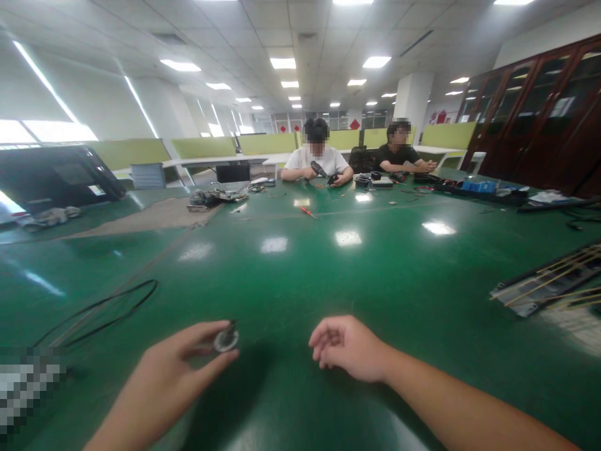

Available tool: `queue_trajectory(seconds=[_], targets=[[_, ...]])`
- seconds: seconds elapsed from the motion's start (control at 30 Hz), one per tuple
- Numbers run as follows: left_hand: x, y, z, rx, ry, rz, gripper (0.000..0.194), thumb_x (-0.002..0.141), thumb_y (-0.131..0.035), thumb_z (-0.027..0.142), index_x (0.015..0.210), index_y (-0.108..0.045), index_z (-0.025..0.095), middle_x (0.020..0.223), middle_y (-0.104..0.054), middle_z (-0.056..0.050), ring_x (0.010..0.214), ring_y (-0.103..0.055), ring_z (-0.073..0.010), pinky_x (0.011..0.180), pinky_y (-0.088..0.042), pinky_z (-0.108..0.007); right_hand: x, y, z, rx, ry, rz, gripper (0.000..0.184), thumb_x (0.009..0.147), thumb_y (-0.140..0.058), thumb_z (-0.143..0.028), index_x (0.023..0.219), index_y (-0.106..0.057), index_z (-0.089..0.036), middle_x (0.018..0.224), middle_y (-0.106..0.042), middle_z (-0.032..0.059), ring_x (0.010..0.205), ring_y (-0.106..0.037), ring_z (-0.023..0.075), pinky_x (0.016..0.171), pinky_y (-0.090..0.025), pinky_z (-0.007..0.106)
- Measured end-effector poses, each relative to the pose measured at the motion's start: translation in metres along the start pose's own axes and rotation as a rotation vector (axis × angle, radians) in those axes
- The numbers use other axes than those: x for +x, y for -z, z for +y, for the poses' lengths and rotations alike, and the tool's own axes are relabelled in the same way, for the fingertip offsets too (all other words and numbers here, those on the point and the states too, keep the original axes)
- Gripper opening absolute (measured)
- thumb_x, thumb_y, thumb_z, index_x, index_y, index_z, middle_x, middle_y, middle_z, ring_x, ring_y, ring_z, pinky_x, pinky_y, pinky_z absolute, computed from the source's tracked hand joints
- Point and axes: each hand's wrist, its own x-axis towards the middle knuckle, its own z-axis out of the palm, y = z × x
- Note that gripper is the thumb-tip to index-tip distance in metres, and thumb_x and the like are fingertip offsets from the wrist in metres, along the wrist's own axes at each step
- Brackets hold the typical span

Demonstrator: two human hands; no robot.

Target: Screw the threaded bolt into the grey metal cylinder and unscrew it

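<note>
A small round grey part (226,339), with a pale rim and a dark piece at its top, is pinched between the thumb and fingertips of my left hand (173,369). It is held above the green tabletop (263,288), and blur hides its exact kind. To the right, my right hand (350,349) hovers over the table with its fingers loosely curled and a little apart. Nothing shows in it, and it does not touch the round part.
A black cable (136,299) loops at left. An orange screwdriver (307,212) lies farther off. Across the table, one person (323,160) holds a power drill (319,168), and another person (400,153) sits beside. Thin rods (554,266) lie on a metal frame at right.
</note>
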Motion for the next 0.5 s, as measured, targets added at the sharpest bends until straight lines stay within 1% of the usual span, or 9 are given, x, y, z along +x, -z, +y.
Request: queue_trajectory(seconds=[0.03,0.07,0.1,0.13,0.2,0.27,0.4,0.5], targets=[[0.008,-0.012,0.013,-0.025,-0.073,-0.086,0.042,0.074,-0.077,0.051,0.105,-0.075,0.024,0.094,-0.077,-0.004,0.079,-0.073,-0.0237,0.072,-0.059,-0.032,0.001,0.003,0.0,-0.027,0.03,0.055,0.026,0.068,-0.066,-0.005,0.092,-0.065,-0.014,0.079,-0.065,0.0004,0.066,-0.06,0.0101,0.063,-0.047,0.023],[0.015,-0.023,0.027,-0.048,-0.146,-0.143,0.037,0.078,-0.074,0.047,0.107,-0.074,0.023,0.095,-0.076,-0.004,0.078,-0.071,-0.0223,0.07,-0.058,-0.03,0.001,0.006,-0.001,-0.059,0.067,0.12,0.033,0.067,-0.063,-0.001,0.098,-0.064,-0.015,0.083,-0.063,-0.0002,0.068,-0.058,0.0091,0.065,-0.046,0.023],[0.021,-0.034,0.04,-0.068,-0.215,-0.182,0.032,0.082,-0.071,0.042,0.108,-0.073,0.023,0.093,-0.075,-0.004,0.076,-0.07,-0.0208,0.068,-0.057,-0.028,0.002,0.008,-0.001,-0.127,0.119,0.192,0.04,0.068,-0.061,0.0,0.104,-0.062,-0.016,0.086,-0.062,-0.0002,0.068,-0.058,0.0087,0.064,-0.046,0.022],[0.024,-0.045,0.05,-0.089,-0.265,-0.217,0.03,0.085,-0.068,0.036,0.111,-0.072,0.023,0.093,-0.074,-0.004,0.078,-0.069,-0.0199,0.069,-0.056,-0.027,0.002,0.01,0.0,-0.185,0.157,0.239,0.046,0.068,-0.06,0.001,0.111,-0.06,-0.017,0.091,-0.061,0.0003,0.069,-0.057,0.0086,0.064,-0.046,0.022],[0.026,-0.062,0.062,-0.131,-0.332,-0.236,0.028,0.087,-0.066,0.029,0.114,-0.071,0.024,0.095,-0.071,-0.004,0.082,-0.067,-0.0187,0.074,-0.055,-0.028,0.001,0.011,0.001,-0.269,0.197,0.286,0.055,0.07,-0.06,0.0,0.121,-0.053,-0.02,0.099,-0.059,0.0017,0.07,-0.058,0.0091,0.062,-0.047,0.022],[0.022,-0.075,0.061,-0.174,-0.377,-0.212,0.029,0.087,-0.067,0.027,0.116,-0.07,0.024,0.098,-0.07,-0.004,0.085,-0.067,-0.0185,0.078,-0.053,-0.028,-0.001,0.01,0.003,-0.319,0.193,0.276,0.06,0.071,-0.062,-0.003,0.127,-0.048,-0.022,0.104,-0.058,0.0024,0.071,-0.06,0.0098,0.061,-0.048,0.022],[0.012,-0.09,0.041,-0.261,-0.421,-0.14,0.03,0.081,-0.074,0.024,0.111,-0.069,0.023,0.099,-0.072,-0.004,0.087,-0.068,-0.0184,0.08,-0.052,-0.028,-0.006,0.006,0.004,-0.464,0.201,0.235,0.062,0.072,-0.064,-0.005,0.128,-0.047,-0.025,0.103,-0.06,0.0006,0.074,-0.059,0.011,0.066,-0.048,0.023],[0.01,-0.096,0.036,-0.311,-0.429,-0.171,0.028,0.078,-0.076,0.02,0.105,-0.069,0.023,0.094,-0.073,-0.002,0.084,-0.068,-0.0169,0.077,-0.051,-0.026,-0.009,0.003,0.001,-0.592,0.241,0.213,0.058,0.07,-0.066,-0.005,0.123,-0.052,-0.025,0.1,-0.062,0.0003,0.079,-0.06,0.0135,0.075,-0.048,0.027]])
